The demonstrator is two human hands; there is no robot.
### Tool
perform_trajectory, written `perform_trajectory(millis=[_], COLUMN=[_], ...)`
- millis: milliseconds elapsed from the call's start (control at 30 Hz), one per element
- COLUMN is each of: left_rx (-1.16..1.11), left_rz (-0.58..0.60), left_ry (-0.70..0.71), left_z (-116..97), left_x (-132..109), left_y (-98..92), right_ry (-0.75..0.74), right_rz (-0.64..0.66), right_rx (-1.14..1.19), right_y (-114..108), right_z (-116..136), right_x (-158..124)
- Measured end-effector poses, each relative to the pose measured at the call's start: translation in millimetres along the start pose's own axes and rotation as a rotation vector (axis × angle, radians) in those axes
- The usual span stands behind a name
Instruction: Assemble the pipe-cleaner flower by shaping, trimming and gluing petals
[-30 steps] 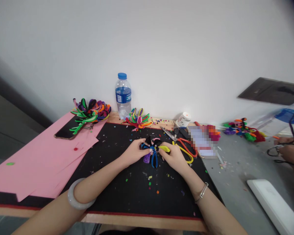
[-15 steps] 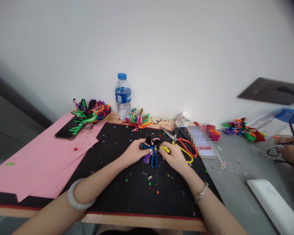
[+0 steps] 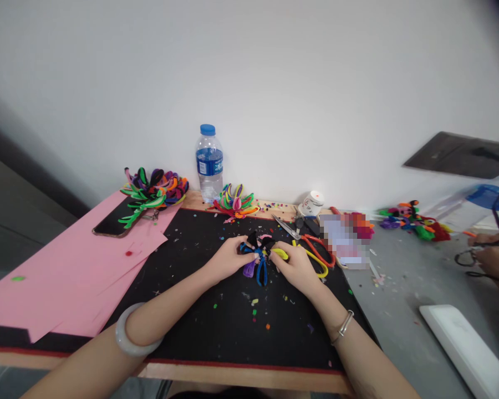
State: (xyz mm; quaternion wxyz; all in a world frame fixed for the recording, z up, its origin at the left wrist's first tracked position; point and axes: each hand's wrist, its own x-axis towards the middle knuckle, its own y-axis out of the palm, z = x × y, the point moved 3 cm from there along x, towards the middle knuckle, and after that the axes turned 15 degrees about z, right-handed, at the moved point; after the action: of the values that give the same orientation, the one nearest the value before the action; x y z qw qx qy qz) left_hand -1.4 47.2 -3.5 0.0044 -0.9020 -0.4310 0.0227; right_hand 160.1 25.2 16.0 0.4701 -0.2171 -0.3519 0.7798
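A small flower of looped pipe cleaners, with blue, purple, black, yellow and pink loops, is held above the black mat. My left hand pinches it from the left, thumb near its centre. From the right, my right hand grips it around the yellow and black loops. Fingertips partly hide the flower's middle. Just beyond my right hand lie scissors with red and yellow handles, blades pointing to the back left.
Pink sheets carry a phone and a pipe-cleaner bundle. Behind the mat stand a water bottle, another bundle and a paper cup. Scraps dot the mat. Another person's hand is at far right, near a white box.
My hands and the pipe-cleaner flower stay almost in place; the lower blue loop looks slightly narrower. Nothing has been let go.
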Motion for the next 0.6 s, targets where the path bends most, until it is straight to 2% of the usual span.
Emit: perform_trajectory(millis=[600], left_rx=[-0.073], left_rz=[0.008], left_ry=[-0.032], left_z=[2.0], left_x=[-0.7], left_y=[0.6], right_ry=[0.001], right_rz=[0.045], right_rx=[-0.028], right_y=[1.5], right_z=[1.0], right_x=[0.6])
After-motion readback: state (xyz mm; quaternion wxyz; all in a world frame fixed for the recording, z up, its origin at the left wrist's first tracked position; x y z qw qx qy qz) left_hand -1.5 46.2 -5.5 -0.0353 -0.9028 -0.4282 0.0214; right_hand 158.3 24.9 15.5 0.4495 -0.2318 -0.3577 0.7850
